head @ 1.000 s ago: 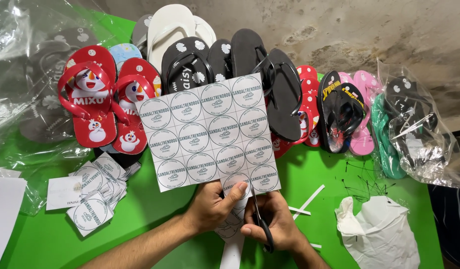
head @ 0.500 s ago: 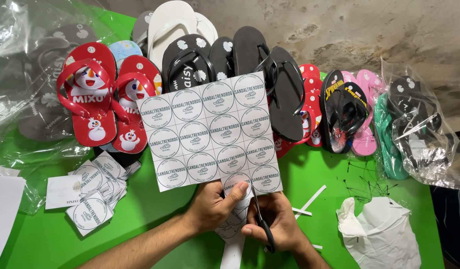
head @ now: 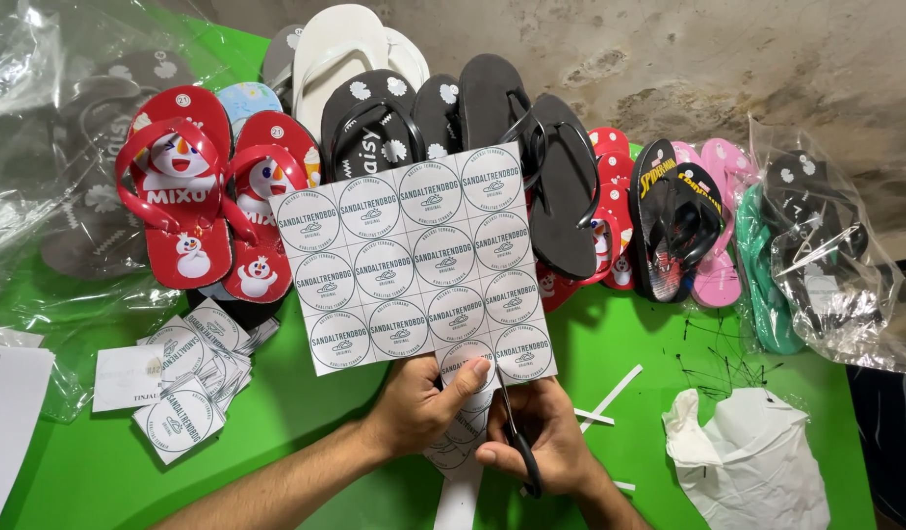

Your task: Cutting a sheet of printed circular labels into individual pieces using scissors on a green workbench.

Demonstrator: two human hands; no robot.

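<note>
**A:** What sits at the far left?

**B:** Crumpled clear plastic bags (head: 41, 147) over a green table (head: 296, 442), with grey sandals showing through. Below them lies a loose pile of cut paper labels (head: 183, 378), square pieces each printed with a round badge.

**A:** And moving inward?

**B:** A pair of red flip-flops with snowman figures (head: 193, 196) lies on the table, then white flip-flops (head: 340, 49) and black flip-flops (head: 502, 108) fanned out behind.

**A:** Where is the sheet being worked on?

**B:** In the centre, held up tilted in front of the sandals: a white sheet of round labels (head: 414, 255) printed in a grid. Its lower edge meets both hands.

**A:** What are the hands doing?

**B:** The left hand (head: 428, 407) pinches the sheet's bottom edge, thumb on top, fingers curled behind. The right hand (head: 541, 442), just beside it, is closed through the handles of dark scissors (head: 517, 442), whose blades point up into the sheet's lower edge. A cut strip of labels hangs below the hands.

**A:** And to the right?

**B:** Thin white paper offcuts (head: 610, 393) lie on the green surface, then a crumpled white plastic bag (head: 747, 461). Behind them are black, pink and teal sandals (head: 708, 226), and more dark sandals inside a clear bag (head: 826, 245) at the far right.
</note>
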